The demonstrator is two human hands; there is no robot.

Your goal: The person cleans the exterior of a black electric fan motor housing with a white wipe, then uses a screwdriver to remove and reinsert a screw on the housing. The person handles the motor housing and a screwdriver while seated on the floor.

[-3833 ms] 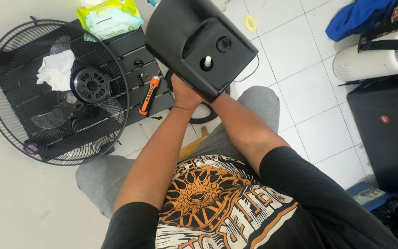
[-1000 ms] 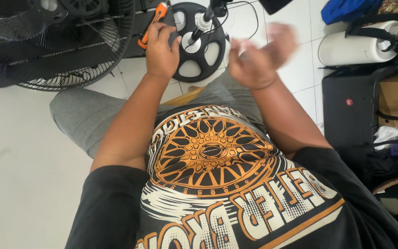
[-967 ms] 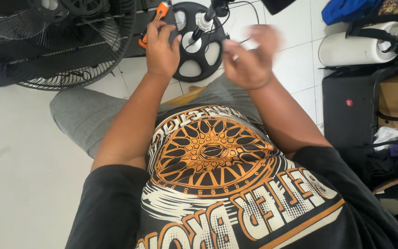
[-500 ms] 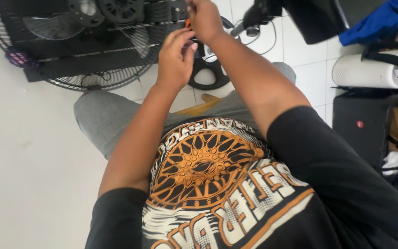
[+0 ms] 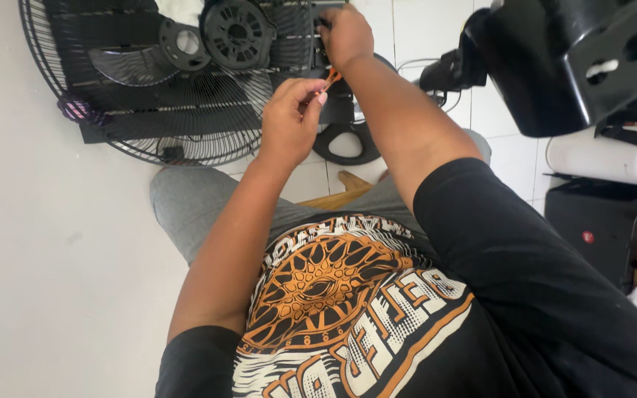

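My left hand is raised in front of me and pinches a small orange-handled screwdriver between thumb and fingers. My right hand reaches past it to the black tray on the floor. Its fingers curl over something dark at the top edge of the view, and what it grips is hidden. A black ring-shaped fan part lies just under my right forearm. A round black slotted cover lies on the wire fan guard to the left of both hands.
A black fan motor housing with its cable stands at upper right. Below it lie a white roll and a black case. A wooden piece shows by my grey-trousered knee. The floor is white tile.
The ring-shaped part that my left hand held is down on the floor. My right hand has moved from beside my left hand out to the tray. The view has shifted towards the fan guard.
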